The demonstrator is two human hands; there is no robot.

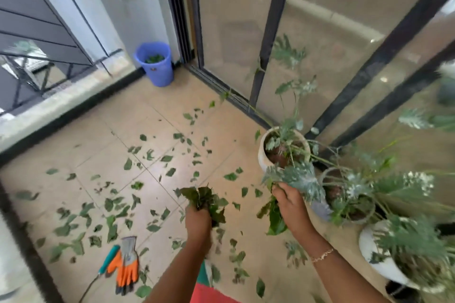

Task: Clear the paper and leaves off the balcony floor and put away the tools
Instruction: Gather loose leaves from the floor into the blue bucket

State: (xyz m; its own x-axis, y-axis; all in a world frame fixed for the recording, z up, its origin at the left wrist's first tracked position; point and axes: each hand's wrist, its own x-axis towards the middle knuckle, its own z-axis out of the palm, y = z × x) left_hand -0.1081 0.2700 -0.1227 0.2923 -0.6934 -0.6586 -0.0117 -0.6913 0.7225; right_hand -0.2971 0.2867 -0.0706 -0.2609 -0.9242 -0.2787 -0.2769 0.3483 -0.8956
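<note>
Green leaves (128, 163) strewn over floor (172, 110)

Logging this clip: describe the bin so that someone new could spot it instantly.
Follow the tiled floor to its far corner beside the sliding glass door. There stands a blue bucket with green leaves inside. It is the only blue container; the white pots hold plants.

My left hand (198, 224): fingers buried in the bunch of leaves (204, 198) I grip
My right hand (291, 204): fingertips hidden in the leaf clump (275, 221) I hold
Teal-handled tool (108, 259): thin end blurred, runs off the bottom edge; I cannot tell its kind
Blue bucket (154, 64): green contents too small to tell
White pot (369, 251): motion-blurred, mostly behind its own foliage
Red cloth (209, 295): cut off by the bottom edge
</note>
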